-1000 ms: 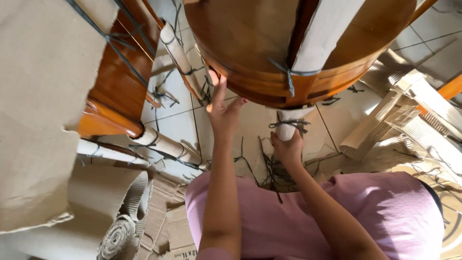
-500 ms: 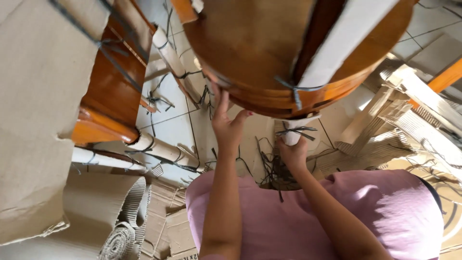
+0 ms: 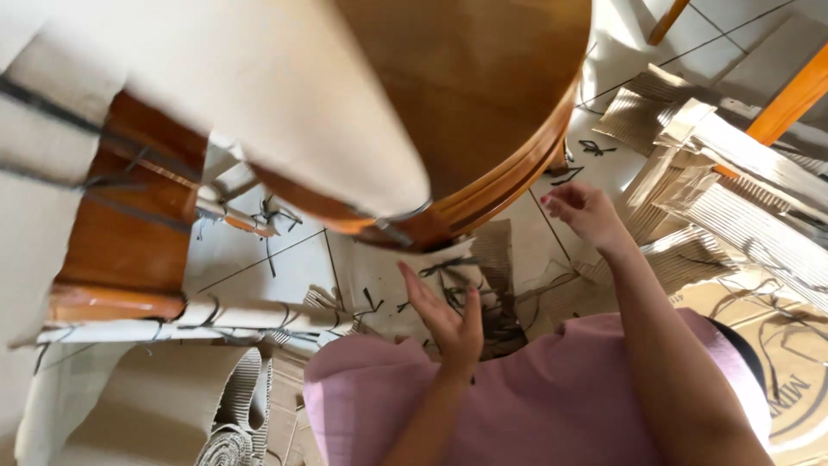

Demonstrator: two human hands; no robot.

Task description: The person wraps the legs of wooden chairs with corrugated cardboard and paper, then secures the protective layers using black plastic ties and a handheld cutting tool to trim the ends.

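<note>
Round wooden tabletop (image 3: 483, 112), glossy and honey-brown, is hanging just above and ahead of both hands, its curved rim (image 3: 509, 185) passing between them. A broad sheet of pale wrapping paper (image 3: 259, 112) is draping over its near-left part, up and to the left of the left hand (image 3: 448, 315). That hand is lifting below the rim with fingers spread and palm open, gripping nothing and touching nothing that can be made out. The right hand (image 3: 582, 211) is hovering just off the rim's right side, fingers loosely curled and apart, also empty; whether a fingertip is brushing the wood cannot be told.

Beneath the left hand, black strap offcuts (image 3: 457, 285) are lying scattered on torn cardboard (image 3: 388, 276) over the tiled floor (image 3: 267, 267). Farther left of it, a paper-wrapped wooden chair (image 3: 121, 224) is standing bound with dark straps, and a roll of corrugated board (image 3: 233, 423) is lying lower left. To the right of the right hand, folded corrugated cardboard pieces (image 3: 733, 190) are piling up, with an orange wooden leg (image 3: 789, 99) beyond them. A pink garment (image 3: 535, 406) is covering the person's lap.

Judging from the open hands and loose paper, the work seems to be sitting between grips during the handling of the table's wrapping. A next move would probably call for both hands closing on the rim or paper edge, with a firm hold on the smooth varnished wood, as it looks slippery.
</note>
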